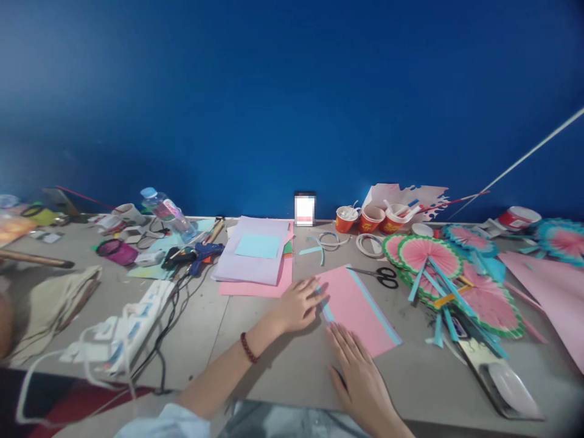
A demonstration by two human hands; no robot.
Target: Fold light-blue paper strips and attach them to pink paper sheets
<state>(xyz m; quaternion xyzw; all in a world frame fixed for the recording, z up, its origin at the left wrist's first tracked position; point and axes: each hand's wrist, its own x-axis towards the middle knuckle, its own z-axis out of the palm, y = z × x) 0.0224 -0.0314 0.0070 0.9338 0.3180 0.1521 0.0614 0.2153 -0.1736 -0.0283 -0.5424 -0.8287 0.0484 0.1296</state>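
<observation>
A pink paper sheet (349,304) with blue and purple strips along two opposite edges lies on the grey table before me. My left hand (298,305), a beaded bracelet at its wrist, rests at the sheet's left edge with fingers spread. Lower down on that edge, my right hand (358,371) lies flat, its fingertips on the paper. Neither hand grips anything. Black-handled scissors (387,278) lie just past the sheet's upper right, blades pointing left. Behind my left hand sits a stack of purple paper (223,261) with a light blue sheet (258,245) on top.
Pink, green-edged pleated paper fans (429,255) crowd the right side, near a white mouse (513,386). Red paper cups (371,219) stand along the blue wall. On the left are a power strip (148,316) with cables, a blue glue gun (203,257) and a plastic bottle (168,213).
</observation>
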